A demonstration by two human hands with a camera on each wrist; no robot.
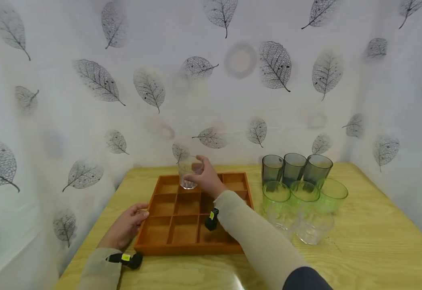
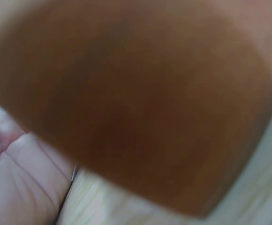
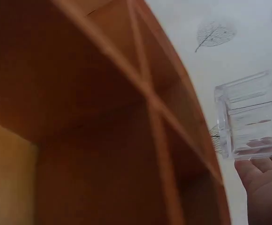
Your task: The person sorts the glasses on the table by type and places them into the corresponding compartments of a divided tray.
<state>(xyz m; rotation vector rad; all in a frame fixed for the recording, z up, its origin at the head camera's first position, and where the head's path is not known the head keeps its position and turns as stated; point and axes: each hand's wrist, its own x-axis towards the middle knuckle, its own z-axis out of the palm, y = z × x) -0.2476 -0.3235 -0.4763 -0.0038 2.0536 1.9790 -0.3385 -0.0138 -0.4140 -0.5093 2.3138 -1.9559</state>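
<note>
A clear drinking glass [image 1: 186, 177] is held by my right hand [image 1: 207, 177], fingers and thumb around its side. It stands over the back row of a brown wooden compartment tray [image 1: 182, 250], in the left half. The right wrist view shows the clear glass [image 3: 251, 117] with fingertips against its wall, beyond the tray's dividers [image 3: 150, 93]. My left hand [image 1: 125, 225] rests against the tray's left edge, fingers relaxed and touching the rim. In the left wrist view, the tray's blurred side [image 2: 140, 117] fills most of the picture, with part of the palm [image 2: 26, 183] at lower left.
Right of the tray stand three dark grey glasses [image 1: 294, 167] at the back, three green glasses [image 1: 305, 191] before them, and clear glasses [image 1: 314, 227] in front. A leaf-printed curtain [image 1: 211, 100] hangs behind the wooden table [image 1: 374, 241].
</note>
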